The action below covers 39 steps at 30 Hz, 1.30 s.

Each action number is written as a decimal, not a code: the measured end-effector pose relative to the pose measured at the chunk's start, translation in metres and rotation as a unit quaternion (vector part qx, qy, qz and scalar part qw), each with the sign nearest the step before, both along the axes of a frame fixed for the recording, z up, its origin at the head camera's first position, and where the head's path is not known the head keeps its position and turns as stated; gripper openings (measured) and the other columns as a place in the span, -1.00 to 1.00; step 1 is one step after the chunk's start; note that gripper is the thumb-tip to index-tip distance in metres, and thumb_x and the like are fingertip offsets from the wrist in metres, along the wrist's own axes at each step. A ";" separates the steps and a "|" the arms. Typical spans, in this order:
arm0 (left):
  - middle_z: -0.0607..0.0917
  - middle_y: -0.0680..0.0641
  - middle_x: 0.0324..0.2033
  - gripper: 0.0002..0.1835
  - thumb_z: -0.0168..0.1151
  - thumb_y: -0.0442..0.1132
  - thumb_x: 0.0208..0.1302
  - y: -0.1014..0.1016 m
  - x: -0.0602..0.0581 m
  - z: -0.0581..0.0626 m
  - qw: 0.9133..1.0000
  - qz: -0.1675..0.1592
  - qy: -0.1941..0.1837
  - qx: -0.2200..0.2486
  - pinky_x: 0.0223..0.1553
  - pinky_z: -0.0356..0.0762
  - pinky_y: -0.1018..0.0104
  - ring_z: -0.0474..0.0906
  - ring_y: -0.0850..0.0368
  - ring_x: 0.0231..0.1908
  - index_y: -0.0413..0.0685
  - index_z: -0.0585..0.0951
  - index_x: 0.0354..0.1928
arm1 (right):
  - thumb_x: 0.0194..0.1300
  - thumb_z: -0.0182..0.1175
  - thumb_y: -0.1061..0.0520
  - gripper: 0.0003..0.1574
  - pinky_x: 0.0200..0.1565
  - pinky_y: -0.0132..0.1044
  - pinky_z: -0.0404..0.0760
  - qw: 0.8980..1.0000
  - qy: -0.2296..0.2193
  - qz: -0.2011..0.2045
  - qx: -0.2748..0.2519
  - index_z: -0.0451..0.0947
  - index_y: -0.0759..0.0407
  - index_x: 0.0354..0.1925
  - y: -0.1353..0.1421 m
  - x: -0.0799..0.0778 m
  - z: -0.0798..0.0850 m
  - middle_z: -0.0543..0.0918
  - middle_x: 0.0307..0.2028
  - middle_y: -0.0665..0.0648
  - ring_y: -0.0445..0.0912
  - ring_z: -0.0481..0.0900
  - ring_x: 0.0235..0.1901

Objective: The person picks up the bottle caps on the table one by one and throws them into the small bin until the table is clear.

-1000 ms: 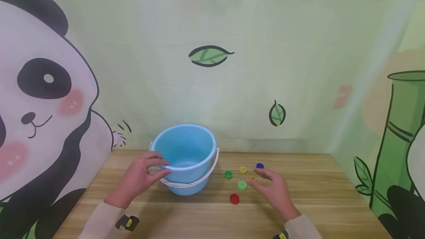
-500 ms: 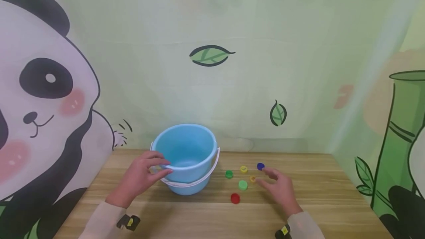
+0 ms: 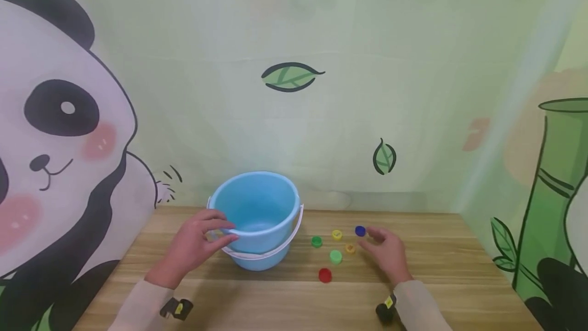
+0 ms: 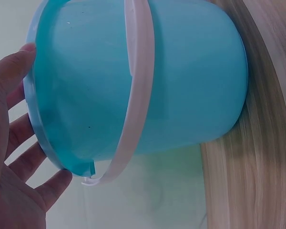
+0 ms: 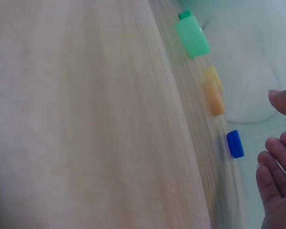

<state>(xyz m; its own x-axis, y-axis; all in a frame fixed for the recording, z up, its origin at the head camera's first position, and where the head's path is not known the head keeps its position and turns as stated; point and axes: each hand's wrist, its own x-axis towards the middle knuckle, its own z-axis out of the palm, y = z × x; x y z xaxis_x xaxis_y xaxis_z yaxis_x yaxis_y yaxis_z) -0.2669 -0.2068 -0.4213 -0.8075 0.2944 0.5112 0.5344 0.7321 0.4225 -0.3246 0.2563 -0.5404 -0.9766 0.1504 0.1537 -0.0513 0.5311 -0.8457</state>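
My left hand (image 3: 197, 239) grips the near left rim of a light blue plastic bucket (image 3: 275, 236), thumb and fingers on either side of it. The bucket stands upright, its white handle (image 4: 140, 90) hanging down in front. Just right of a blue bottle cap (image 3: 360, 231) hovers my right hand (image 3: 388, 253), thumb and fingers apart and holding nothing. An orange cap (image 3: 350, 249) lies to the left of its thumb. In the right wrist view the blue cap (image 5: 235, 144) is apart from the fingers (image 5: 271, 176).
Between bucket and right hand lie a dark green cap (image 3: 316, 241), a yellow cap (image 3: 337, 235), a light green cap (image 3: 336, 257) and a red cap (image 3: 325, 275) on the wooden table (image 3: 294, 308). Behind the table hangs a printed green backdrop (image 3: 340, 132).
My right hand has shifted to the right, off the orange cap, which was partly covered before and now shows whole. The left hand and the bucket have stayed put.
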 end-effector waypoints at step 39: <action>0.73 0.05 -0.11 -0.77 0.58 -0.08 0.12 -0.002 0.000 -0.001 1.000 0.002 -0.014 0.004 -0.02 0.77 0.09 0.63 0.06 -0.02 0.09 0.82 -0.17 | 0.21 0.47 0.13 -0.38 0.29 0.17 0.53 0.998 -0.038 0.015 0.057 0.58 0.30 0.19 0.008 -0.042 -0.011 0.66 0.17 0.35 0.26 0.59 0.21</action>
<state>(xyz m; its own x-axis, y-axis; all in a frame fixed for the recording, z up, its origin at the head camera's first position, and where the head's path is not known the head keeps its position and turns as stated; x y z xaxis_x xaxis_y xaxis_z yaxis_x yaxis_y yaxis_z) -0.2671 -0.2088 -0.4220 -0.8231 0.2875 0.4898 0.5189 0.7312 0.4428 -0.3667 0.2643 -0.5517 -0.9901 0.1059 0.0926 -0.0065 0.6229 -0.7823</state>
